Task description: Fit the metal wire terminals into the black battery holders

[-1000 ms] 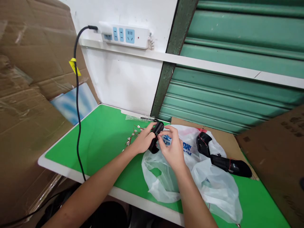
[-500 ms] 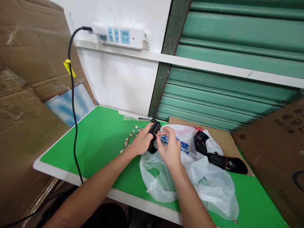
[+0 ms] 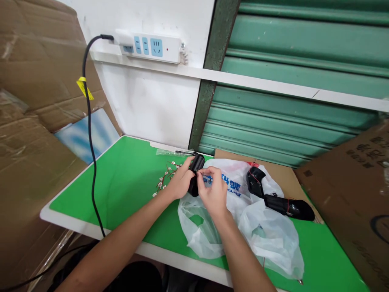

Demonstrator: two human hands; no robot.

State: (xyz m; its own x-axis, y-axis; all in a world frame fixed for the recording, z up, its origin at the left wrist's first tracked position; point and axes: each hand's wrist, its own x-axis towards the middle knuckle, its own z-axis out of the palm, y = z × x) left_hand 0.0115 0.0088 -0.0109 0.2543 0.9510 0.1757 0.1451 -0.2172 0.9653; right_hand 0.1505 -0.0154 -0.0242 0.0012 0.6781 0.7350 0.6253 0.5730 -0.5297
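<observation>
My left hand (image 3: 181, 180) grips a black plastic housing (image 3: 197, 163) from its left side, above the edge of a white plastic bag (image 3: 200, 227). The fingers of my right hand (image 3: 214, 190) are pinched together against the right side of that housing. Whatever lies between those fingertips is too small to make out. Beyond my left hand, several small white connectors on red wires (image 3: 164, 178) lie on the green tabletop (image 3: 121, 182). Two similar black housings (image 3: 275, 202), with thin red wire around them, rest at the bag's right side.
A black cable (image 3: 90, 138) hangs from the power strip (image 3: 152, 48) and crosses the table's left front edge. Cardboard boxes stand at the left (image 3: 33, 162) and right (image 3: 349, 190). A green roller shutter (image 3: 288, 117) rises behind the table.
My right fingertips have closed in on the housing, and the housing has turned slightly in my left hand. The whole view has shifted a little.
</observation>
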